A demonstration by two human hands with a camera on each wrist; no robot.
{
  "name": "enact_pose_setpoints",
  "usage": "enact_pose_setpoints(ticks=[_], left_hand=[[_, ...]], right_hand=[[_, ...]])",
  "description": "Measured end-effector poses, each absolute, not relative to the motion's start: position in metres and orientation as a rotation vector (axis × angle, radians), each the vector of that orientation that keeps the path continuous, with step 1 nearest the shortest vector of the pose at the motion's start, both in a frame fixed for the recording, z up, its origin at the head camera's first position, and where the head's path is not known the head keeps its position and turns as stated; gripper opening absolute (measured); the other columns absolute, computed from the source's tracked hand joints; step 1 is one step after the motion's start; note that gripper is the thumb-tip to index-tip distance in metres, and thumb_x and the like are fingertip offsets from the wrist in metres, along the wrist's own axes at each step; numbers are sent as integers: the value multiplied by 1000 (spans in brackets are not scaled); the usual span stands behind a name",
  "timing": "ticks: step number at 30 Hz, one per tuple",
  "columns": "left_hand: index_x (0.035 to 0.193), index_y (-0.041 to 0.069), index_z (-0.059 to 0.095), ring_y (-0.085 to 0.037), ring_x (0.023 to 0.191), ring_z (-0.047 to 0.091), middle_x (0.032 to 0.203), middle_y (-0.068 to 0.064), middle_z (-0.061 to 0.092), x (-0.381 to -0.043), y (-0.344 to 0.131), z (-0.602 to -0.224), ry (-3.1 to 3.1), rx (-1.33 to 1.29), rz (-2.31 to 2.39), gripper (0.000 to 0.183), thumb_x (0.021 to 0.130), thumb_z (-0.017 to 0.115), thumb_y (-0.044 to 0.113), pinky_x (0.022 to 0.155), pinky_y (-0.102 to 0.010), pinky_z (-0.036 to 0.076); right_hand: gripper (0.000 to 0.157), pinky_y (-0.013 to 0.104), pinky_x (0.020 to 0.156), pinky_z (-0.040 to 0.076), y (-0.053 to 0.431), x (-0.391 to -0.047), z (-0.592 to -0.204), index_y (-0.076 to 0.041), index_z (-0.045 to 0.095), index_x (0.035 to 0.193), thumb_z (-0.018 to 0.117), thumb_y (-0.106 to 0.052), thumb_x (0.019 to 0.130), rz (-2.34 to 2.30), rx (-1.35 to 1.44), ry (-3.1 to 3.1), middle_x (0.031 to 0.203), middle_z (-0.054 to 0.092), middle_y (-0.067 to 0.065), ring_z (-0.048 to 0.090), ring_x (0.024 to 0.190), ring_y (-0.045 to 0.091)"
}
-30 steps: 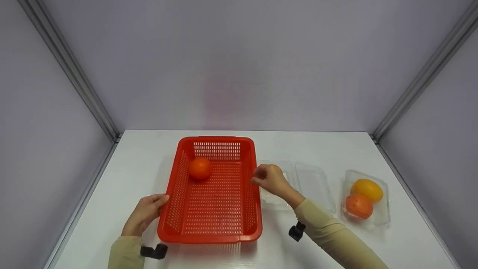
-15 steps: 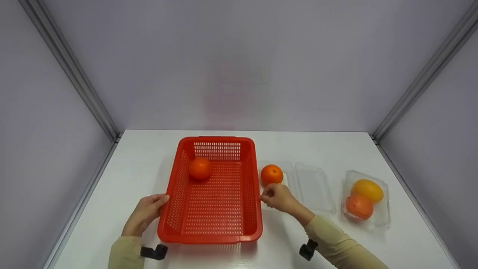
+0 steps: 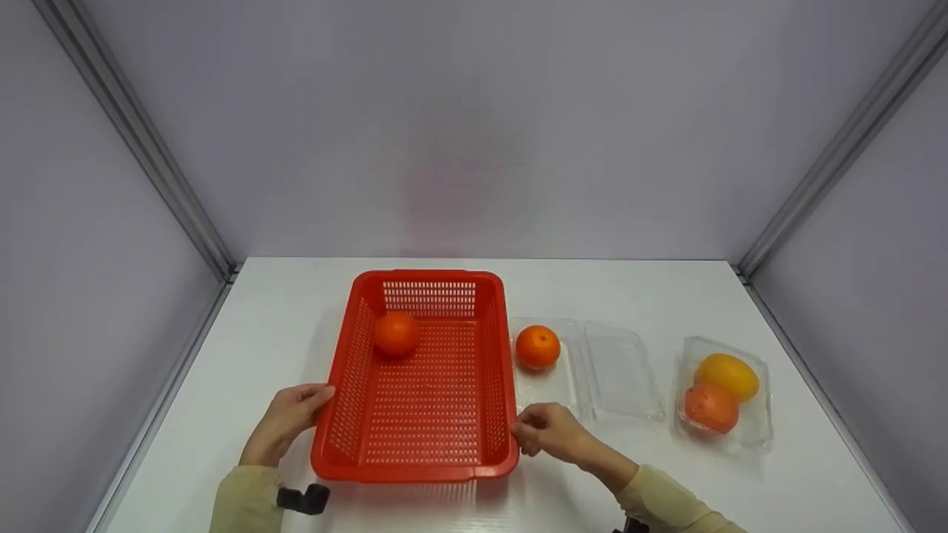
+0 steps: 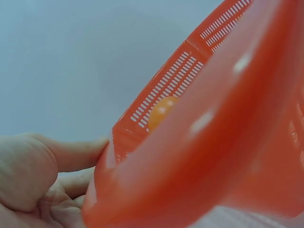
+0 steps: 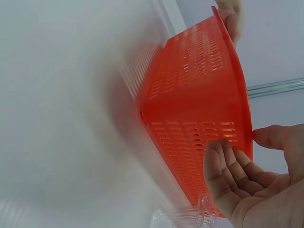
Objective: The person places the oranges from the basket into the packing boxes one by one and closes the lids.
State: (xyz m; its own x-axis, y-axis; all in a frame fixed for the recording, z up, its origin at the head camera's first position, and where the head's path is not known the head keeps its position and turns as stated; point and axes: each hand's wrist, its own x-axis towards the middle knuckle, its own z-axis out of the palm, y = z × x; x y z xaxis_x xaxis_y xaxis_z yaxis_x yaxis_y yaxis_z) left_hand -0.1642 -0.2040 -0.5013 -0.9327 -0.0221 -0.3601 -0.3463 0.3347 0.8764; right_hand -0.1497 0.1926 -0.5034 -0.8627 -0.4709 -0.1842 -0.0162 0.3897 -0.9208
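Observation:
A red plastic basket (image 3: 415,472) with slotted sides rests on the white table, one orange (image 3: 396,333) inside near its far left corner. My left hand (image 3: 283,423) grips the basket's left rim, thumb on top and fingers below. At the right rim, close to the near corner, my right hand (image 3: 554,435) holds the edge. The right wrist view shows that thumb at the rim and the curled fingers (image 5: 228,171) against the outer wall. Just right of the basket lies an opened clear plastic clamshell box (image 3: 548,386), a second orange (image 3: 538,347) in its base.
The clamshell's lid (image 3: 626,370) lies folded out to the right. Farther right, another clear box (image 3: 759,414) holds a yellow fruit (image 3: 729,376) and an orange-red fruit (image 3: 711,409). Grey walls (image 3: 474,148) enclose the table's back and sides.
My right hand has slid toward me along the basket's right rim, from beside the second orange to the near corner, uncovering that orange. My left hand and the basket have stayed put.

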Motion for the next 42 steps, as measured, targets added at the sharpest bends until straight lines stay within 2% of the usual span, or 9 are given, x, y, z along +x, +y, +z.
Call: enact_pose_setpoints(ticks=[3,8,11,17,23,31,38,42], left_hand=[[132,-11,50,-16,97,69,117,-21,67,-165,-204,-502,2351,-317,1612,53,99,54,31,92,-39,56],[132,-10,51,-15,95,69,117,-22,67,-166,-203,-504,2399,-326,1604,51,98,55,29,90,-36,57],[132,-9,50,-15,96,68,118,-22,66,-166,-203,-503,2433,-335,1583,52,98,56,29,92,-39,56],[131,-5,51,-20,99,67,114,-19,63,-168,-202,-498,2500,-362,1524,47,96,59,26,98,-54,48],[133,-2,50,-30,109,62,121,-22,59,-170,-200,-487,2507,-364,1502,49,95,59,28,99,-57,45],[131,-3,52,-29,111,61,124,-24,59,-175,-196,-476,2571,-291,1517,45,96,58,24,99,-45,51],[132,-2,52,-27,109,62,123,-22,59,-181,-189,-467,2564,-256,1545,43,97,57,24,98,-44,51],[131,-2,53,-22,106,60,122,-20,59,-188,-183,-463,2555,-237,1584,42,97,56,24,95,-37,52]], right_hand=[[27,21,58,55,192,-145,-506,12,63,97,59,-15,95,-1510,-386,2189,78,68,25,60,62,7],[25,22,60,57,189,-139,-510,12,60,97,56,-12,96,-1596,-295,2081,71,65,4,62,61,6],[21,21,57,56,187,-138,-511,11,58,95,54,-10,97,-1647,-252,2020,67,62,-3,62,58,5],[20,18,53,53,185,-137,-510,12,56,95,52,-8,97,-1696,-210,1947,63,60,-5,60,52,3],[15,17,52,53,184,-137,-511,6,57,90,53,-7,96,-1714,-209,1927,62,61,-6,60,51,2],[13,17,51,53,185,-136,-511,2,56,89,53,-9,97,-1706,-200,1929,61,61,-5,60,51,2],[14,18,51,53,185,-137,-511,4,56,92,51,-8,98,-1708,-195,1928,60,60,-6,60,51,3],[15,18,51,53,185,-137,-511,4,56,91,52,-8,98,-1710,-181,1934,59,60,-6,60,50,3]])
